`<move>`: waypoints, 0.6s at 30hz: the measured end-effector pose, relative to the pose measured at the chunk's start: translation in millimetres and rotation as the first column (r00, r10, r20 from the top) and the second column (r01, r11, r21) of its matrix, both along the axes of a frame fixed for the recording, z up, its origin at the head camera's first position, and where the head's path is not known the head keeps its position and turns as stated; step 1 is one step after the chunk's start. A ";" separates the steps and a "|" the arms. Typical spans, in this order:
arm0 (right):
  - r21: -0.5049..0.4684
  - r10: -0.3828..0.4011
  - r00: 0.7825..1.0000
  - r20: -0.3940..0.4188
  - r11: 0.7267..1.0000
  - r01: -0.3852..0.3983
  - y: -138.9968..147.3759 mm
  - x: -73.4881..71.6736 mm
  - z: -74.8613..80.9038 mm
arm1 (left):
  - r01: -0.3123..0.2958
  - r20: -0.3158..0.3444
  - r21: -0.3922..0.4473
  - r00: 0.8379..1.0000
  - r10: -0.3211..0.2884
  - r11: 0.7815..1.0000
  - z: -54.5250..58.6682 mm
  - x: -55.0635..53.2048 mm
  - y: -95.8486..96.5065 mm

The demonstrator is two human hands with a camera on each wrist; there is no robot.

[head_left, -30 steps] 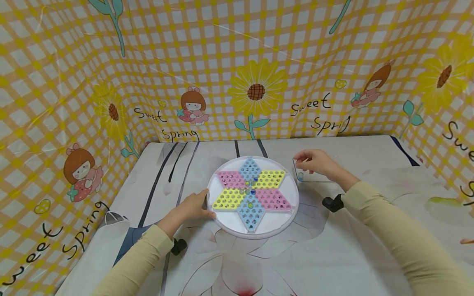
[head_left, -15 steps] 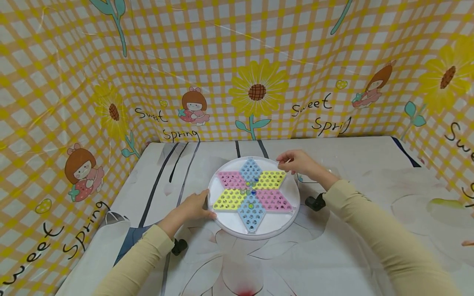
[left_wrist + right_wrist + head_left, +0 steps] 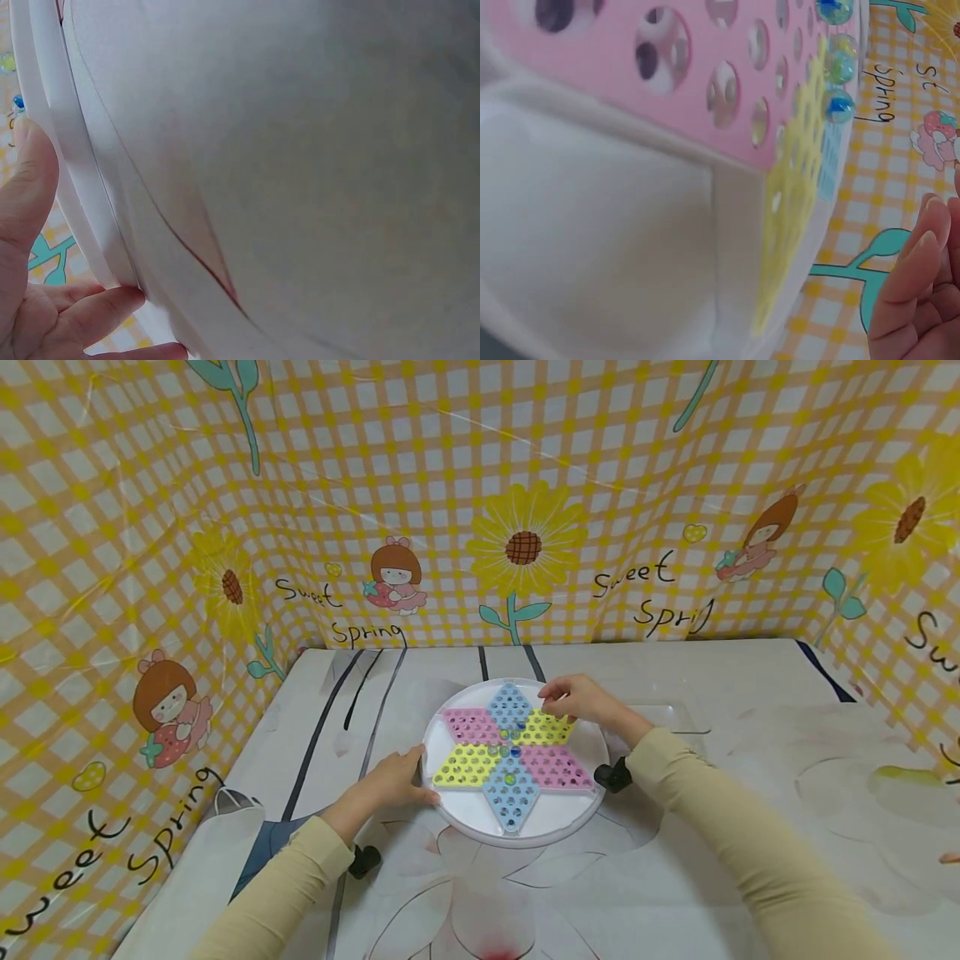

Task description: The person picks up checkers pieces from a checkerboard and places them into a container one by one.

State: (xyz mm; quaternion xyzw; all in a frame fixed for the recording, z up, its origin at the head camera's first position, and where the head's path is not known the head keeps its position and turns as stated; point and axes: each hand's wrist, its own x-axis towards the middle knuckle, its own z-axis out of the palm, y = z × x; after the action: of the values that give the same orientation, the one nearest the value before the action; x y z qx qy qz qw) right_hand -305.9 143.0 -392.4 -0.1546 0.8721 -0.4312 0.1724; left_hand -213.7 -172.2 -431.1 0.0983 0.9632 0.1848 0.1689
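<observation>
A round white Chinese checkers board [image 3: 457, 806] lies in the middle of the table, its star coloured pink, yellow and blue. My left hand [image 3: 393, 779] holds its left edge, thumb over the rim and fingers along the outer side in the left wrist view. Several glass marbles [image 3: 838, 105] sit near the star's centre, and one yellow-green marble [image 3: 510, 779] is in the near blue point. Above the far-right yellow point hovers my right hand [image 3: 581, 697], fingers curled with their tips close together. Whatever is between those fingertips is hidden.
A clear, shallow tray [image 3: 675, 718] lies to the right of the board, partly behind the right forearm. Checked cloth [image 3: 435, 510] walls the back and sides. A white object [image 3: 236, 814] with a loop stands at the table's left edge.
My right hand has moved left from over the clear tray to above the board's far-right part. My left hand keeps its place on the rim.
</observation>
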 end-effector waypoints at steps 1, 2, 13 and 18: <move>-0.006 0.004 1.000 0.007 1.000 -0.004 -1.5 -0.9 -2.1 | 0.000 -0.001 -0.001 1.000 0.000 1.000 0.1 0.1 0.0; -0.013 0.008 1.000 0.014 1.000 -0.008 -3.4 -1.9 -4.2 | 0.003 -0.005 -0.001 1.000 -0.003 1.000 0.3 0.2 0.1; 0.018 0.018 0.998 0.057 1.000 -0.019 -20.2 -8.6 -19.3 | 0.028 -0.042 -0.022 0.999 -0.029 0.999 -0.2 -0.1 0.6; 0.047 0.018 0.997 0.069 0.999 -0.021 -26.2 -10.8 -23.6 | 0.026 -0.035 -0.013 0.999 -0.026 1.000 -0.4 0.2 0.1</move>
State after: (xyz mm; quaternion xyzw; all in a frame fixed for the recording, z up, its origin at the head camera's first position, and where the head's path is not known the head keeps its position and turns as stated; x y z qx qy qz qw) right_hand -316.7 116.9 -416.0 -0.1441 0.8742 -0.4134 0.2103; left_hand -213.6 -172.1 -431.5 0.1130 0.9658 0.1746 0.1549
